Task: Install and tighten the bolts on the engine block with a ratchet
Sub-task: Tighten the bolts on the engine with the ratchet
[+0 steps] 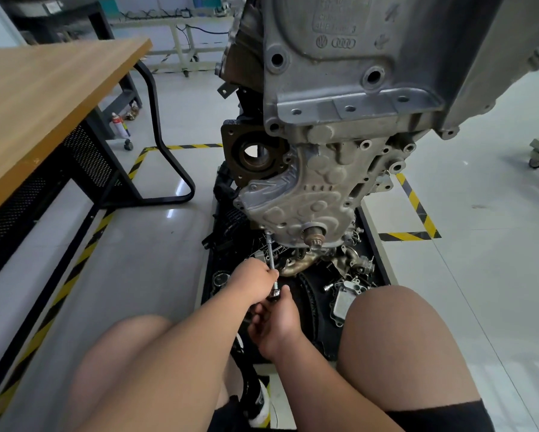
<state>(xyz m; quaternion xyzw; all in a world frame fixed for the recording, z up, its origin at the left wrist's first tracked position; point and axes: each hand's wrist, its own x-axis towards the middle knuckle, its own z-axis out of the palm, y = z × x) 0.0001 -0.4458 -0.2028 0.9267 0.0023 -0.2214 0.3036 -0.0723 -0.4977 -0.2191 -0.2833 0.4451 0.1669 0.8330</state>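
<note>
A grey engine block (340,120) stands upright on a black floor tray, its ribbed front cover (296,201) facing me. A ratchet (274,294) with a long thin extension (271,251) reaches up to a bolt (268,232) at the cover's lower left corner. My left hand (257,282) grips the extension just above the ratchet head. My right hand (274,322) is curled round the ratchet handle below the head, which hides most of the handle.
The black tray (377,260) under the engine holds several loose engine parts, among them a manifold (305,263) and a grey housing (344,302). A wooden table (43,98) with black legs stands at left. Yellow-black floor tape (416,204) borders the area. My knees flank the tray.
</note>
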